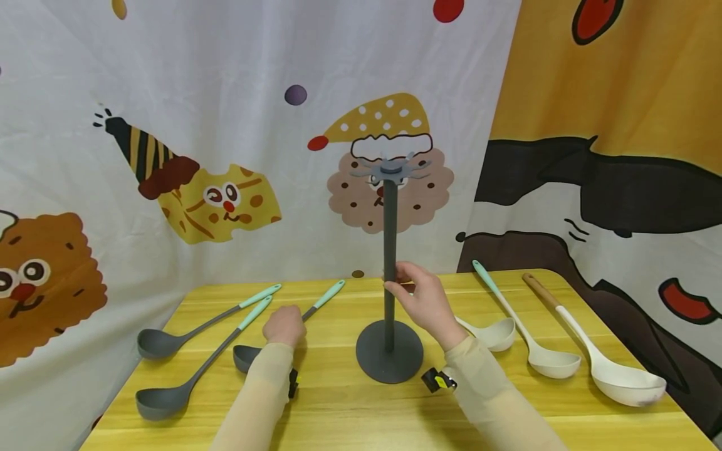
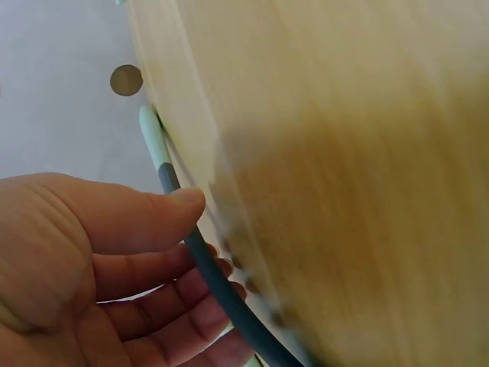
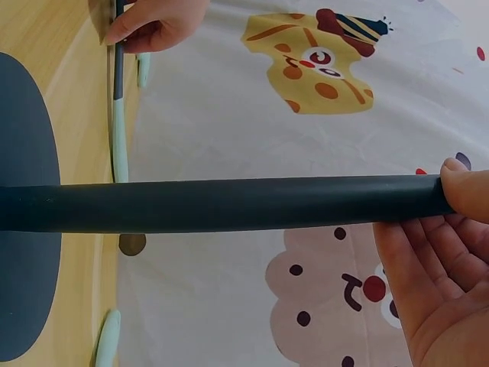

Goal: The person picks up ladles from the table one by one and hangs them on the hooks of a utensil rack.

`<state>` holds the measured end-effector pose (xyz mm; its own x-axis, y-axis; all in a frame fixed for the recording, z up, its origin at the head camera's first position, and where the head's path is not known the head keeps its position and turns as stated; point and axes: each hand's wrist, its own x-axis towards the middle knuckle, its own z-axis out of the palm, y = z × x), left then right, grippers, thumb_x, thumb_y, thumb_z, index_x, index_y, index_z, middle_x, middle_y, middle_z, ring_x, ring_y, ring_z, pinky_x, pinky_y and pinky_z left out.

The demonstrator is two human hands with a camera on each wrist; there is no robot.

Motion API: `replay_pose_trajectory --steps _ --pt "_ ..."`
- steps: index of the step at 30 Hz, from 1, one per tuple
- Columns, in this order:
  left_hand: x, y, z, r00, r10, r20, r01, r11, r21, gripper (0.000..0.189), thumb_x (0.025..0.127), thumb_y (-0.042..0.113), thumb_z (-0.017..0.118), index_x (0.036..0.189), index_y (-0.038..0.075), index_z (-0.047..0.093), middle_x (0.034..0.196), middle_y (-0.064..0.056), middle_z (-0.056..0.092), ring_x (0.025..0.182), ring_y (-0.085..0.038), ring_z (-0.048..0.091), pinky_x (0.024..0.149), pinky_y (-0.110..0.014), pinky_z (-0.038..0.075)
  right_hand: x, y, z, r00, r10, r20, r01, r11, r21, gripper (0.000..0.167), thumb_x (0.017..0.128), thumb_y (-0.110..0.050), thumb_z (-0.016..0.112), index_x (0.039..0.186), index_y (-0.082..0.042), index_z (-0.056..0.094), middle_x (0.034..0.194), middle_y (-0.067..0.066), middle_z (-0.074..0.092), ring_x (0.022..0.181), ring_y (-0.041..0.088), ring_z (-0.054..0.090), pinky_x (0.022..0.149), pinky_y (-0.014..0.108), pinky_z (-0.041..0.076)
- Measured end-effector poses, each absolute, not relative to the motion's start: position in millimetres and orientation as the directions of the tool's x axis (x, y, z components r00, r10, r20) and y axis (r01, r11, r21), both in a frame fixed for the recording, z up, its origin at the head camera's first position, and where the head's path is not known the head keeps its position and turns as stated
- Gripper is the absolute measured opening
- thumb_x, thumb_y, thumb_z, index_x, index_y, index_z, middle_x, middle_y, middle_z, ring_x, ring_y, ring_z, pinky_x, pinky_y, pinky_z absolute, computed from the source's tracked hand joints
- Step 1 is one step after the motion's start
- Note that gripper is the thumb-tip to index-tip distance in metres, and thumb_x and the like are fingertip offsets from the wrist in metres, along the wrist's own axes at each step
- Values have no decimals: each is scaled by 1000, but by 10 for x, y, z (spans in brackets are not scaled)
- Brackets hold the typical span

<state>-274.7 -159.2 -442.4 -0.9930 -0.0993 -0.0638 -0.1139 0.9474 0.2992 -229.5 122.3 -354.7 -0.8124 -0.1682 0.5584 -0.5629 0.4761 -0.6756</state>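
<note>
Head cam: dk grey ladle w/ mint handle end [image 1: 245, 357] at bench, L of centre; bowl partly hidden by L forearm. L hand grip [image 1: 285, 326] narrow, holding its handle, thumb one side + fingers curled other (L wrist cam). Can't tell if ladle is clear of bench.

Dk stand [image 1: 390, 250] upright nr bench centre, R of that ladle; round base [image 1: 389, 369] on bench, ring of prongs [image 1: 392, 170] up top. R hand grip [image 1: 424, 299] holding the pole, thumb + fingers about it.

Further out: 2 more dk ladles, far one [image 1: 159, 344] & near one [image 1: 162, 403], on L side. R side, 3 pale ladles: inner [image 1: 499, 335], partly behind R hand; mid [image 1: 555, 363], mint handle end; outer [image 1: 628, 383], brown handle end.

All on wood-look bench [image 1: 361, 416]; cartoon-print cloth [image 1: 237, 94] behind.
</note>
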Motion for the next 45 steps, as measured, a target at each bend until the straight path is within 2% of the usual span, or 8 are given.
replay_pose_trajectory --steps 17,25,35,45 --pt "-2780 -1633 -4474 -993 -111 -29 -114 964 238 12 94 1 60 96 4 71 85 -14 67 77 -32 66 62 -49 55 -2302 1216 -3551 -804 -182 565 -575 479 -663 16 91 -8 71 107 -8 69 93 2 68 88 17 66 78 35 57" --pt "-2780 -1622 -4507 -997 -73 18 -67 968 242 9 91 1 63 93 7 70 82 -11 66 73 -30 65 57 -47 53 -2304 1215 -3558 -809 -182 559 -568 488 -663 16 92 -8 71 107 -7 69 94 3 68 89 18 66 79 36 57" --pt "-2708 -1555 -4372 -990 -63 123 -23 952 304 8 86 3 68 91 8 69 81 -9 64 71 -28 63 53 -44 50 -2309 1208 -3569 -790 -204 579 -592 500 -632 14 92 -7 70 106 -5 69 94 5 67 87 19 66 79 36 58" --pt "-2633 -1476 -4168 -971 -58 234 45 909 415 5 91 10 70 96 10 72 86 -8 67 75 -28 64 58 -46 52 -2307 1221 -3559 -790 -202 579 -592 498 -634 15 93 -8 69 108 -6 68 95 5 67 88 19 65 79 36 57"
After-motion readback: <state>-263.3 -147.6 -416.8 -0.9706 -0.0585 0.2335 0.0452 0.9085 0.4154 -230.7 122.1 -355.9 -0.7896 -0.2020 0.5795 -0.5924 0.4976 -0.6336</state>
